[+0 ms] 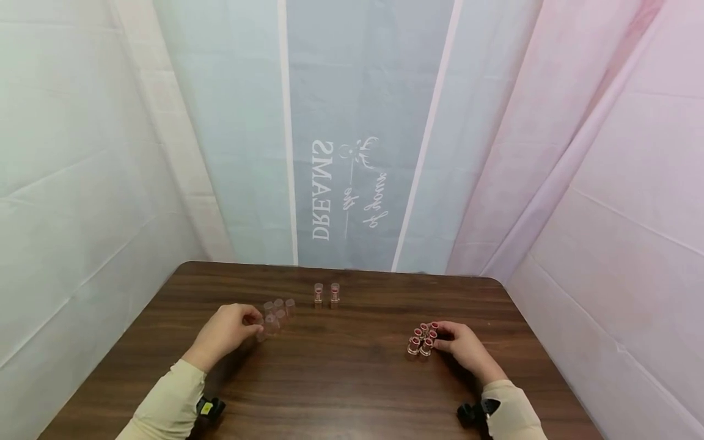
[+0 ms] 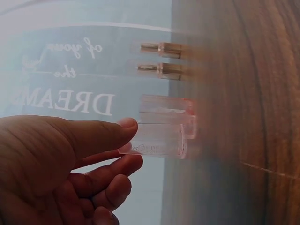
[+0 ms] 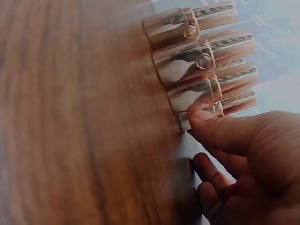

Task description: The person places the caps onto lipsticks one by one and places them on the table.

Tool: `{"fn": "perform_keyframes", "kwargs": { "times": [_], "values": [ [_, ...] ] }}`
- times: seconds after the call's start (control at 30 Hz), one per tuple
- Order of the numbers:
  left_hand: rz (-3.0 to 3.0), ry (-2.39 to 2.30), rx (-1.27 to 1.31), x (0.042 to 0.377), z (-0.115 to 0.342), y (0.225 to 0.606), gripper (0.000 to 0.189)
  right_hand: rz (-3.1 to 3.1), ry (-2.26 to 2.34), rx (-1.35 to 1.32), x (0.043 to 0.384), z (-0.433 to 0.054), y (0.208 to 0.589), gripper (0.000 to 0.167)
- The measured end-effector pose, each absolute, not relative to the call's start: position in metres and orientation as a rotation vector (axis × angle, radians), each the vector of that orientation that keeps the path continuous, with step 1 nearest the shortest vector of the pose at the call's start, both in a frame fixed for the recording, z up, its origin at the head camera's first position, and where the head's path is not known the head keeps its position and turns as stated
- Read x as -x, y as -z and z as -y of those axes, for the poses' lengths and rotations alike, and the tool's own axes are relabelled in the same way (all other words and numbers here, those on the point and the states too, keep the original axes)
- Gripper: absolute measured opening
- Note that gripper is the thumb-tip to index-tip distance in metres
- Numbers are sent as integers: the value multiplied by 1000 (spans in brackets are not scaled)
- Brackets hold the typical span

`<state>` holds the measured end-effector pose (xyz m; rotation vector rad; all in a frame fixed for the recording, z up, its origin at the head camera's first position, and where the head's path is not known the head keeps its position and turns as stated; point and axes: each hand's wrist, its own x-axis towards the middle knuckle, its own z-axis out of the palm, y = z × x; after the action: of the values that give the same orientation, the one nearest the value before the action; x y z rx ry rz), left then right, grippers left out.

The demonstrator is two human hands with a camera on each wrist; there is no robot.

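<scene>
My left hand [image 1: 227, 332] is at the left of the table beside a cluster of clear lipstick caps [image 1: 280, 315]. In the left wrist view its thumb and forefinger pinch the end of a clear cap [image 2: 157, 145] that stands on the wood. To the right, several uncapped lipsticks [image 1: 414, 345] with gold tubes and red tips stand upright close together. My right hand [image 1: 464, 348] pinches the lower part of a lipstick [image 3: 184, 122] at the group's edge. Its other fingers are curled loosely below.
Two lipsticks [image 1: 318, 296] with clear caps on stand upright near the back middle of the dark wood table [image 1: 352, 385]. A printed curtain [image 1: 363, 91] hangs behind the far edge. Pale cloth walls [image 1: 71, 183] flank both sides.
</scene>
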<state>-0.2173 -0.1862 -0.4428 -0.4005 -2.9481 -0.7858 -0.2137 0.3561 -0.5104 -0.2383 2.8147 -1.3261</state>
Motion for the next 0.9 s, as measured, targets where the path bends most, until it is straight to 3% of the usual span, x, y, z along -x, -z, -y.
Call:
{"fn": "perform_keyframes", "kwargs": {
  "times": [0.33, 0.57, 0.9],
  "values": [
    [2931, 825, 463, 216, 189, 426, 14, -2987, 1287, 101, 214, -357, 506, 21],
    [2931, 823, 577, 215, 190, 423, 16, -3101, 1561, -12, 204, -351, 473, 27],
    [2925, 886, 622, 214, 185, 420, 17, -2877, 1866, 127, 171, -266, 413, 27]
  ]
}}
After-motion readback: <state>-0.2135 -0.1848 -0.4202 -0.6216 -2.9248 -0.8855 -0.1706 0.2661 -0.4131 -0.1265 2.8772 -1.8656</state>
